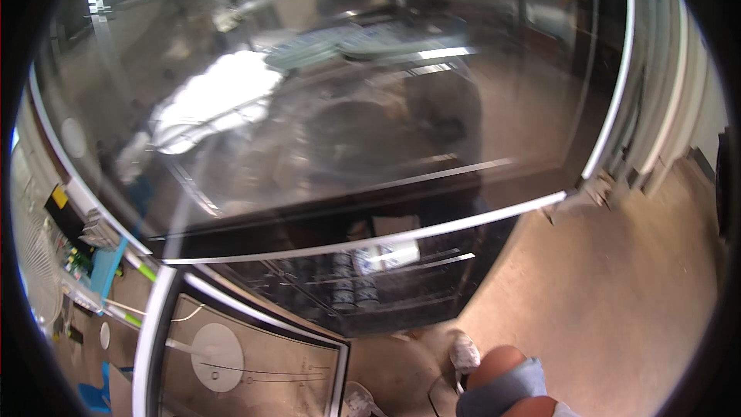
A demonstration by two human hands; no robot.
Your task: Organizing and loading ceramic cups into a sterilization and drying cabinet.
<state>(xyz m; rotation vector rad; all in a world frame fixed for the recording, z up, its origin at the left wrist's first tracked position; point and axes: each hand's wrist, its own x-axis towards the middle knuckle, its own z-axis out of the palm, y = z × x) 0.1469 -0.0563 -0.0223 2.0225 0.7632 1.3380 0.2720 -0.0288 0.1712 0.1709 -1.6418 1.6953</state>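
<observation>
Both my hands are out of view. Before me stands a glass-fronted cabinet with a white-framed upper glass door [434, 225], which is closed. Through its reflective pane show pale green and blue dishes [307, 49], blurred. Beneath it, the dark lower compartment [417, 307] holds stacked blue-and-white bowls or cups [344, 289] on a rack. A lower glass door [278, 370] swings out at the bottom left, bearing printed lines and a round white shape that may be seen through the glass.
Bent legs in grey-blue shorts [501, 385] and a light shoe [464, 353] show at the bottom. The brown floor [625, 301] spreads on the right beside pale door frames [666, 110]. At left are a white fan [37, 260] and a blue chair [95, 394].
</observation>
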